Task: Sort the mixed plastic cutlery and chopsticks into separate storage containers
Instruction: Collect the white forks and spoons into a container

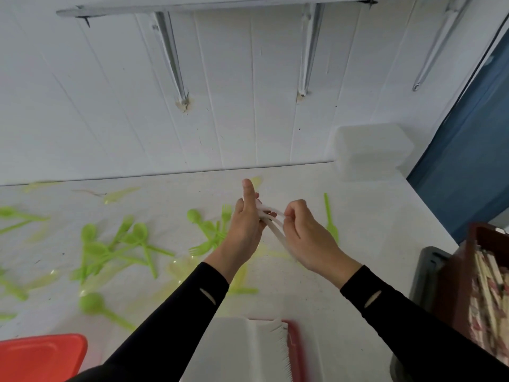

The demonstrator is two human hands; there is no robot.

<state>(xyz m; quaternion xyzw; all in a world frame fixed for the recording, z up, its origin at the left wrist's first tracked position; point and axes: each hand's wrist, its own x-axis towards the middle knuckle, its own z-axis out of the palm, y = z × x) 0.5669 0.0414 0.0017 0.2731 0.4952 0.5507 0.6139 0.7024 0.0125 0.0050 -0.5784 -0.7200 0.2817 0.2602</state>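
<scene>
Above the middle of the white table [366, 216], my left hand [245, 224] holds a small bundle of white plastic cutlery [271, 224], thumb pointing up. My right hand [305, 232] pinches the same white pieces at their upper end. Green plastic spoons and forks [115, 249] lie scattered over the table's left half, with more green forks [212, 230] just behind my left hand. One green fork [329, 216] lies to the right of my right hand. Pale yellow translucent pieces [242, 274] lie under my wrists.
A red container [41, 357] sits at the near left edge. A red-rimmed tray with white cutlery [278, 346] is near centre. A dark box of wrapped chopsticks [487, 293] stands at the right. A white lidded tub [371, 153] sits at the back right.
</scene>
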